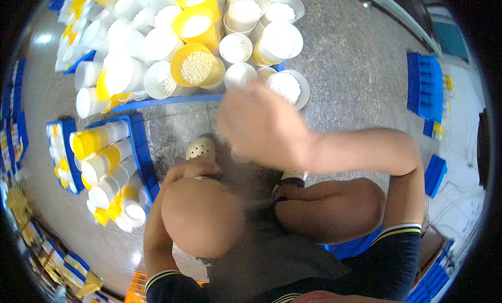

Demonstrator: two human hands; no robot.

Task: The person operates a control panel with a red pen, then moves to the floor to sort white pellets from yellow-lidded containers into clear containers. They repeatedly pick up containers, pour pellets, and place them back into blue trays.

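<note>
As far as I can see, the whitish cup (239,74) nearest to your right hand (264,125) stands at the near edge of the crowded cups, and its content is not clear. Your right hand is blurred over it, so I cannot tell whether it grasps something or is free. To the right stands a white cup filled with white pellets (285,87); to the left, a yellow cup (215,75) with pale round beads. Your left hand (196,170) is low, near the left clog (201,147), partly behind your knee (193,214); its grip also I cannot tell. Farther left, yellow and white cups (111,156) lie in a blue crate (141,151). The present step seems to be handling at these cups; the next move probably calls for steady fingers, without pushing the neighbouring rims.
</note>
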